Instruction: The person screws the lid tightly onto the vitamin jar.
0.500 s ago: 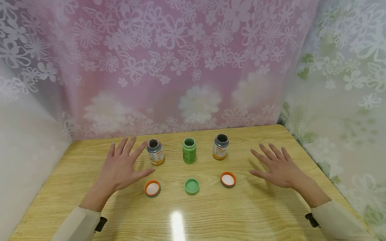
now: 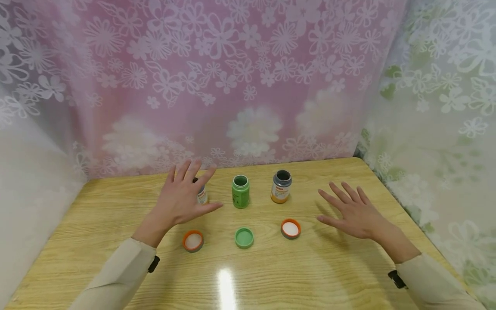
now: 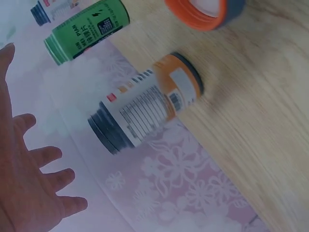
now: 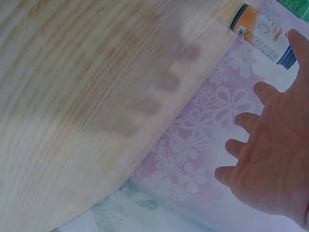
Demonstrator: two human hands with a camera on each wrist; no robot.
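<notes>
My left hand (image 2: 181,200), fingers spread, hovers over the left bottle and covers part of it in the head view. That bottle (image 3: 140,104), dark-necked with a white and orange label, stands uncapped in the left wrist view, apart from the fingers. Beside it stands an open green bottle (image 2: 240,192). Farther right is another open dark bottle (image 2: 281,187) with a white and orange label. My right hand (image 2: 354,215) is spread above the table to the right of that bottle, holding nothing, its shadow falling on the wood.
In front of the bottles lie three upturned caps: an orange-rimmed cap (image 2: 193,241) on the left, a green cap (image 2: 244,238) in the middle, another orange-rimmed cap (image 2: 290,228) on the right. Flowered curtains (image 2: 248,86) hang behind and beside the wooden table (image 2: 310,275).
My left hand has moved right and away from me, from beside the left bottle to over it. The right hand stays almost in place; bottles and caps have not moved on the table.
</notes>
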